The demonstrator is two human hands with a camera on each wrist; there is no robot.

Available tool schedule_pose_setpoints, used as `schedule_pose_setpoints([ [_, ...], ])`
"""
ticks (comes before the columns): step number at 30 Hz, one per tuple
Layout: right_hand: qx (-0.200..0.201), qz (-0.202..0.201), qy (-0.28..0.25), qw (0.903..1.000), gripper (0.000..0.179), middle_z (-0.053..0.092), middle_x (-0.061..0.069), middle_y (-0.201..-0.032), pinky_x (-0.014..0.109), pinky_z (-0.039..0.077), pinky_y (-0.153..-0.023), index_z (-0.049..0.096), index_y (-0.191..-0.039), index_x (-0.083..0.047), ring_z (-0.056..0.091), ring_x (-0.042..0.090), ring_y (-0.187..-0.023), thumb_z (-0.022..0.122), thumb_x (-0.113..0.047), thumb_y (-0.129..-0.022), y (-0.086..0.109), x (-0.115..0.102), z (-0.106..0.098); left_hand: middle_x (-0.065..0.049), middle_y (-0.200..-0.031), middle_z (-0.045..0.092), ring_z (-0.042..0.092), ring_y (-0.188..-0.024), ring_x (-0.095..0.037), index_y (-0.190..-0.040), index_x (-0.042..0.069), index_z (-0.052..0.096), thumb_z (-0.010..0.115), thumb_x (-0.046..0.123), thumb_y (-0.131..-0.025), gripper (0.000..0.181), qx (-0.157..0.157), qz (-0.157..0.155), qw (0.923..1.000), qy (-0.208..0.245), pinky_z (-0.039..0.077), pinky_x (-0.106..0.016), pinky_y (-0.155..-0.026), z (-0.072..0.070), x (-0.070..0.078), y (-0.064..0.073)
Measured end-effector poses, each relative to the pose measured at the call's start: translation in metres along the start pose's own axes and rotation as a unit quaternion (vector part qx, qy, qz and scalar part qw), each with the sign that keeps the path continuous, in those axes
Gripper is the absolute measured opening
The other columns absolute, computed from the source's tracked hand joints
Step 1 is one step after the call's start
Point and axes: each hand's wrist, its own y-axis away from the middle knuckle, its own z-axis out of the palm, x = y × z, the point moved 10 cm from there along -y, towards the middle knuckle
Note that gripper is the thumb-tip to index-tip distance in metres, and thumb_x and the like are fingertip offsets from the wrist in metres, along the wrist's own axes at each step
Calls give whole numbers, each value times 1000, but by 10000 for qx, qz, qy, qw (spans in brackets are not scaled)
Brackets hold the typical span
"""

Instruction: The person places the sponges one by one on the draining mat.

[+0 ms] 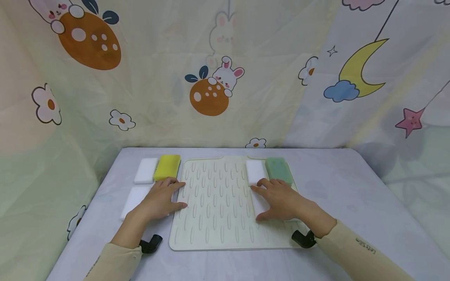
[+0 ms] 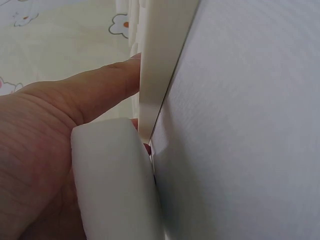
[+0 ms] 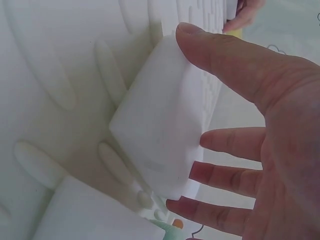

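Observation:
A cream ridged mat [image 1: 214, 203] lies flat on the table. My left hand [image 1: 159, 199] is at its left edge, the thumb touching that edge in the left wrist view. Beside this hand are a yellow sponge [image 1: 167, 166] and a white block [image 1: 135, 199], seen close up in the left wrist view. My right hand [image 1: 284, 201] holds a white sponge block [image 3: 155, 120] on the mat's right part, thumb at one end and fingertips at the other. Just beyond it on the mat are another white block [image 1: 255, 171] and a green sponge [image 1: 279, 168]. My right palm hides part of the mat.
A further white block [image 1: 145, 170] lies left of the yellow sponge. The pale table [image 1: 337, 191] extends to the right of the mat. Behind stands a printed cloth backdrop [image 1: 158, 86] with bunnies and flowers. Black wrist mounts [image 1: 151, 244] show below both hands.

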Motion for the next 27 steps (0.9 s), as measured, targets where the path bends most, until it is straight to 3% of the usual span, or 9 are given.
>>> schedule_pose_setpoints([
  [17,90,24,-77,9999,96,55,7,-144,60,38,-114,52,-153,-15,55,32,-125,83,-64,-77,4,-3,-2,-12,-147,52,44,-138,-43,-152,11,53,81,42,-89,75,100,114,9990,-418,38,-60,-115,-5,7,6],
  [27,329,74,-322,9989,93,54,7,-144,59,38,-113,52,-153,-18,55,33,-129,82,-64,-78,11,3,-6,-14,-150,51,44,-139,-40,-152,13,53,82,42,-88,75,76,106,9993,-360,40,-60,-115,-11,10,10],
])
